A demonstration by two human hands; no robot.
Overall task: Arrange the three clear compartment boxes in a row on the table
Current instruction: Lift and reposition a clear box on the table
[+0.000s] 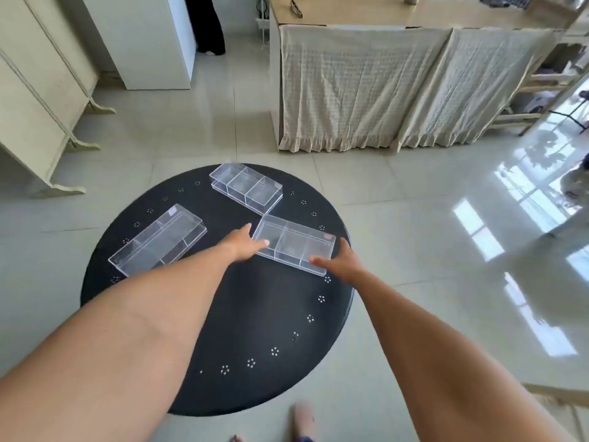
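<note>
Three clear compartment boxes lie on a round black table [223,330]. The right box [294,244] sits near the table's right edge, and both my hands grip it: my left hand [243,244] holds its left end with the thumb on top, my right hand [339,263] holds its near right corner. The far box [246,187] lies at the back of the table, angled, its corner almost touching the right box. The left box [158,240] lies diagonally at the left, just beyond my left forearm, untouched.
The table has small white flower marks round its rim. Glossy tiled floor surrounds it. A curtained wooden counter [382,90] stands behind, white cabinets [38,90] at the left. My feet [302,419] show below the table's near edge.
</note>
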